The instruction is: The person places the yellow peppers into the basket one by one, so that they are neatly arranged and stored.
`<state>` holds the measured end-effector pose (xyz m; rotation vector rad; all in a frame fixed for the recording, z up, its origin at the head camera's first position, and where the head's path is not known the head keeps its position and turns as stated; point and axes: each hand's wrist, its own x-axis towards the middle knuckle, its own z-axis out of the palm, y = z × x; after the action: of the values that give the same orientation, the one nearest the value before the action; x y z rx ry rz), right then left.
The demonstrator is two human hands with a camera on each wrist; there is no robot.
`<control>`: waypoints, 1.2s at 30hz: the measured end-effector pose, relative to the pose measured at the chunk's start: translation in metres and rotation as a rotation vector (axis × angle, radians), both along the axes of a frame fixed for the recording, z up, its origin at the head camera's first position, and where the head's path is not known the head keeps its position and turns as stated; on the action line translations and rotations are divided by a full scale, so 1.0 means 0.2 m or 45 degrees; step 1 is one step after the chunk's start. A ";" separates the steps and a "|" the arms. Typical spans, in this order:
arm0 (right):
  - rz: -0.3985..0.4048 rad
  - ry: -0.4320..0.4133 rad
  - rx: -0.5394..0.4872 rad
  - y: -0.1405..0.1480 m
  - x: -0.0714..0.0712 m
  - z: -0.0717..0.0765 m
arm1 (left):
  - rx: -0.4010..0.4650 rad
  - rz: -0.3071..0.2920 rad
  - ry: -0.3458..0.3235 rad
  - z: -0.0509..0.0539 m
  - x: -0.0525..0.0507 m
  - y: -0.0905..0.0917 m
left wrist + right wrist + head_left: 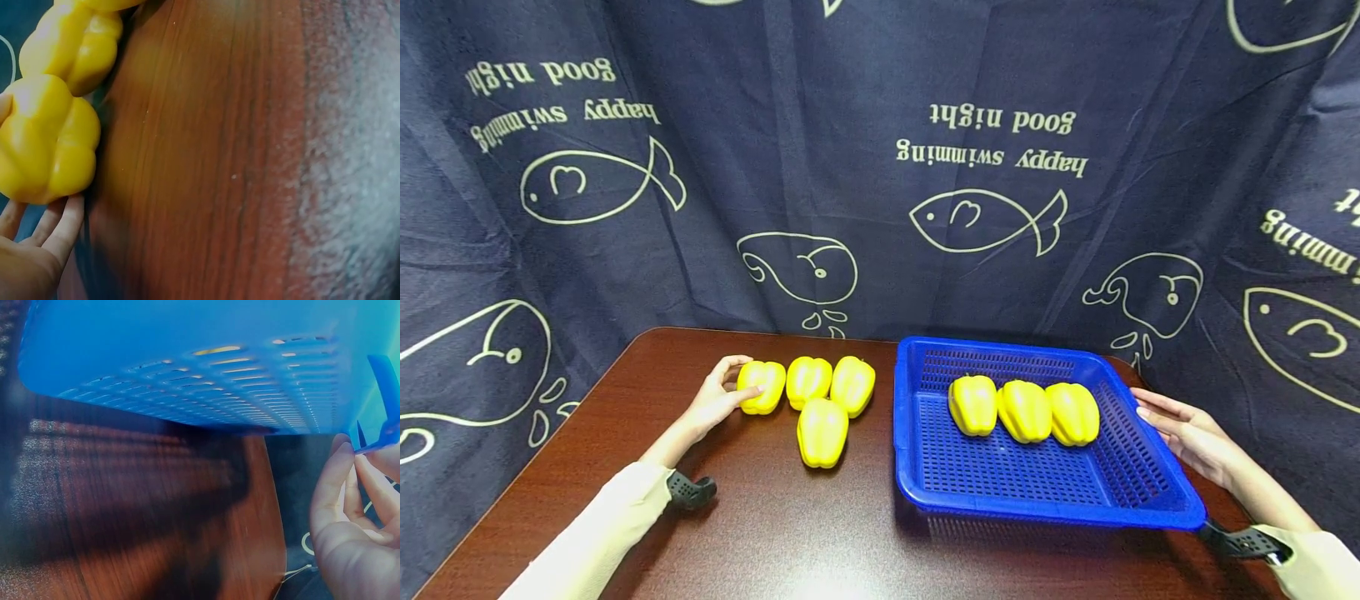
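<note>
The left hand [715, 406] held a shiny, lumpy yellow bell pepper [763, 379] beside three more peppers [822, 432] on the brown wooden counter [737, 517]. The right hand [1198, 442] pinched the edge of a blue plastic basket with holes [1015, 483]. Three other peppers [1025, 411] lay inside it. Behind hung a dark blue cloth with fish [865, 167].
</note>
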<state>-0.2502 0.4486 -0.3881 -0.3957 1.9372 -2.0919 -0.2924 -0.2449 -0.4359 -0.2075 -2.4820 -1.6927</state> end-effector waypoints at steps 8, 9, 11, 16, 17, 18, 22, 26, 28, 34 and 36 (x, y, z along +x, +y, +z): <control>-0.018 -0.012 -0.005 -0.02 0.01 0.02 | -0.016 0.039 0.059 -0.01 0.01 0.01; -0.011 -0.009 -0.010 -0.02 0.01 0.02 | -0.021 0.049 0.065 -0.01 0.01 0.02; -0.004 -0.009 -0.019 -0.02 0.01 0.02 | -0.023 0.070 0.078 -0.01 0.02 0.02; -0.020 -0.029 -0.005 -0.01 0.00 0.02 | -0.003 0.094 0.080 -0.01 0.03 0.04; -0.029 -0.032 0.002 -0.01 0.00 0.02 | 0.002 0.099 0.076 -0.01 0.03 0.04; -0.019 -0.030 -0.002 -0.01 0.00 0.02 | 0.007 0.102 0.073 0.00 0.03 0.04; -0.005 -0.014 0.000 -0.01 0.00 0.02 | 0.015 0.132 0.085 0.00 0.04 0.06; -0.012 -0.008 0.004 -0.01 0.00 0.02 | 0.004 0.149 0.111 -0.02 0.05 0.07; -0.032 -0.017 0.014 -0.01 0.00 0.02 | -0.005 0.163 0.113 -0.02 0.06 0.08; -0.036 -0.044 0.021 -0.01 0.01 0.02 | -0.034 0.221 0.086 -0.03 0.08 0.08; -0.038 -0.051 0.020 -0.01 0.02 0.03 | -0.026 0.238 0.082 -0.03 0.08 0.09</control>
<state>-0.2472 0.4462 -0.3831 -0.3210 1.9472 -2.0854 -0.2758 -0.2273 -0.4418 -0.0299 -2.3898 -1.5618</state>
